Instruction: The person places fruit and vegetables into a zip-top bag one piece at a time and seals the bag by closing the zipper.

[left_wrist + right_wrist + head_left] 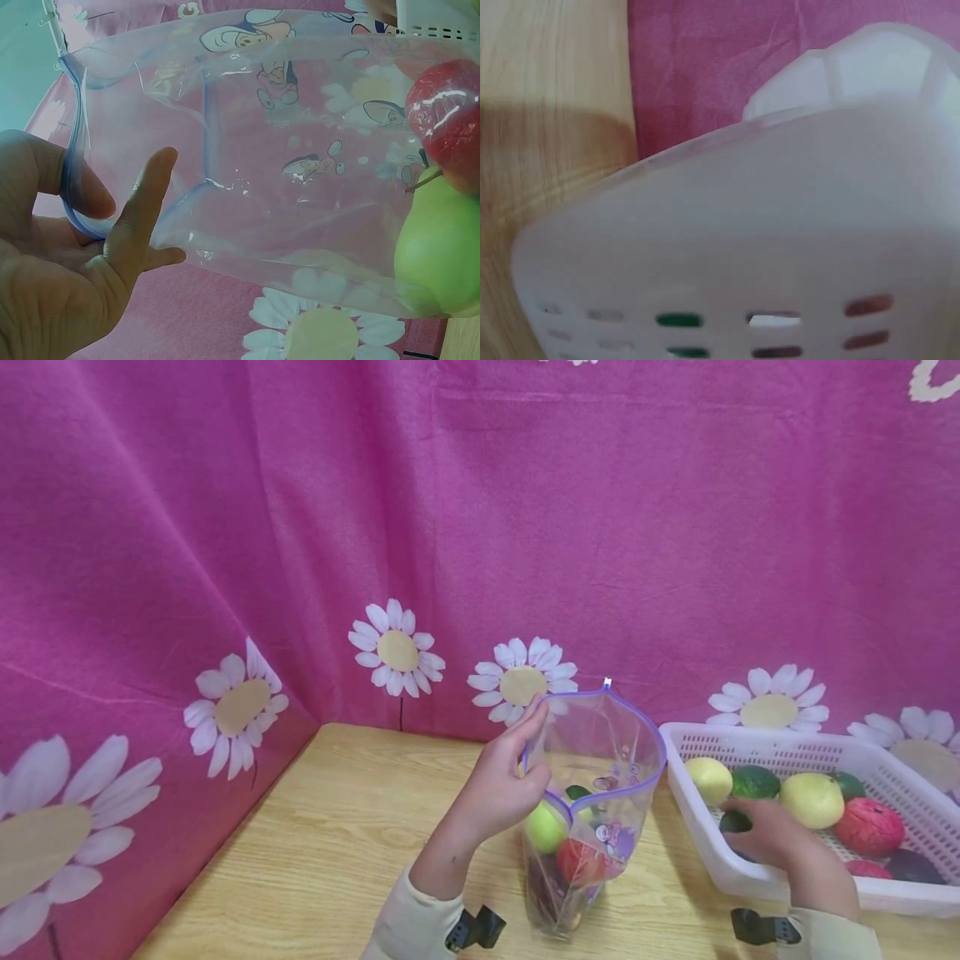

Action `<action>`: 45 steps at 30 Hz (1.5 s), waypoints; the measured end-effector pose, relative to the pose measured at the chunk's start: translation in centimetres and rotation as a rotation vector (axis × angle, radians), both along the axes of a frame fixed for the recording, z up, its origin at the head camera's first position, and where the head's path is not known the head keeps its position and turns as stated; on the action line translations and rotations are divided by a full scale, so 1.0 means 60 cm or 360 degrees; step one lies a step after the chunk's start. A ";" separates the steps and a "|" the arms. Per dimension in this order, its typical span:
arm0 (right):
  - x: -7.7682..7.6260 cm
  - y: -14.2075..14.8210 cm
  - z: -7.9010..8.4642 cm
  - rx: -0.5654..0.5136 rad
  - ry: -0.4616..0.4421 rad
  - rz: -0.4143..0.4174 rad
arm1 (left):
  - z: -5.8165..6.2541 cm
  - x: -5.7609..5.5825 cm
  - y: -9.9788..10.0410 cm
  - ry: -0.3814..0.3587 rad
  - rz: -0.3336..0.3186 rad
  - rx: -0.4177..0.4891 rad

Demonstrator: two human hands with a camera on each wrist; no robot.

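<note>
My left hand holds the purple-edged rim of a clear plastic zipper bag, which stands open on the table. In the left wrist view, the fingers of my left hand are around the blue-looking rim. Low in the bag lie a green pear, a red apple-like fruit and darker pieces beneath. My right hand reaches into a white plastic basket and grips a dark green fruit, partly hidden by the fingers. The right wrist view shows the basket's slotted wall but not the hand.
Around my right hand in the basket are a yellow fruit, a larger yellow one, a green one, a red one and a dark one. A pink flowered cloth hangs behind the wooden table.
</note>
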State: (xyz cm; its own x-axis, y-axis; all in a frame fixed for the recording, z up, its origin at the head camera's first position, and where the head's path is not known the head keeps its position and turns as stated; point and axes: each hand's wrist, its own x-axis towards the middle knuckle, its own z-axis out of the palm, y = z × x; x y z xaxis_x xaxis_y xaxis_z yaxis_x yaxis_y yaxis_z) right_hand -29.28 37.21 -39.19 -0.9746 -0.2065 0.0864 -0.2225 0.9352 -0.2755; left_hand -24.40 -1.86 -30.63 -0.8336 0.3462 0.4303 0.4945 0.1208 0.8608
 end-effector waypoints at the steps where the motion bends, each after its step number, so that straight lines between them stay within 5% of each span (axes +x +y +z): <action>1: -0.002 0.000 0.000 -0.0007 0.0010 0.0001 | 0.000 0.000 0.000 0.0000 0.0001 -0.0003; 10: -0.010 -0.002 -0.002 -0.0052 0.0099 -0.0026 | 0.000 0.000 -0.003 0.0008 -0.0007 -0.0008; 17: 0.007 -0.016 0.035 -0.0129 0.0310 0.0019 | 0.000 -0.001 -0.002 -0.0001 -0.0005 -0.0013; 22: 0.038 -0.052 0.083 -0.0297 0.0639 0.0066 | 0.000 0.001 0.000 0.0014 -0.0001 -0.0010; 30: 0.107 -0.160 0.168 -0.0893 0.1243 0.0307 | -0.002 0.002 0.003 0.0023 -0.0015 -0.0005; 34: 0.129 -0.215 0.183 -0.1158 0.1237 0.0659 | -0.002 0.002 0.003 0.0031 -0.0032 0.0009; 37: 0.134 -0.240 0.183 -0.1118 0.1161 0.0780 | -0.001 0.003 0.003 0.0025 -0.0060 0.0019; 45: 0.139 -0.255 0.170 -0.0680 0.1043 0.0548 | -0.003 0.005 0.003 0.0022 -0.0084 0.0008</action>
